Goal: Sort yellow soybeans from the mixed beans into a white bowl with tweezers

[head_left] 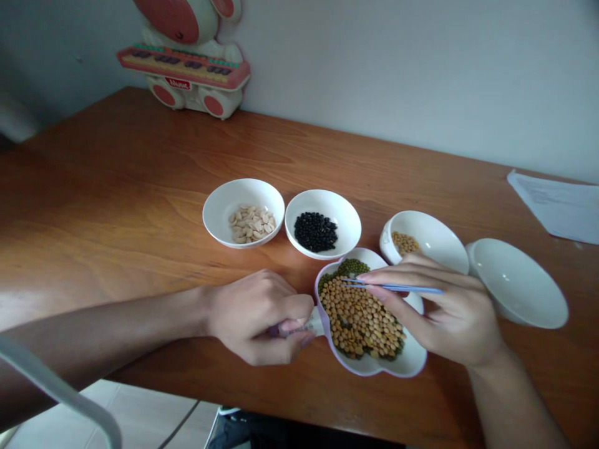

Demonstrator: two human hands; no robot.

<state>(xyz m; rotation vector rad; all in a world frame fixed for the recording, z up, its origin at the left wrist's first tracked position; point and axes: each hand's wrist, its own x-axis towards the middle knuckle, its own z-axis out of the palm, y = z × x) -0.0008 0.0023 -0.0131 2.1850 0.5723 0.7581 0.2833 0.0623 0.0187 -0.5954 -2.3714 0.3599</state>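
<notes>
My left hand (pixel 266 318) is closed around the handle (pixel 314 324) of a flower-shaped white dish (pixel 414 362) with a lilac rim. Yellow soybeans (pixel 360 312) fill much of this dish, with green mung beans (pixel 353 267) showing at its far side and around the edges. Between the thumb and fingers of my right hand (pixel 449 312) is a pair of blue tweezers (pixel 407 288). Their tips are over the dish, close to the soybeans and mung beans; whether they grip a bean is too small to tell.
Beyond the dish stand a white bowl (pixel 218 215) of pale pumpkin seeds, a bowl (pixel 349 218) of black beans and a bowl (pixel 440 240) with some soybeans. Another white bowl (pixel 524 284) sits right. A toy keyboard (pixel 187 65) and paper (pixel 561 206) lie farther back.
</notes>
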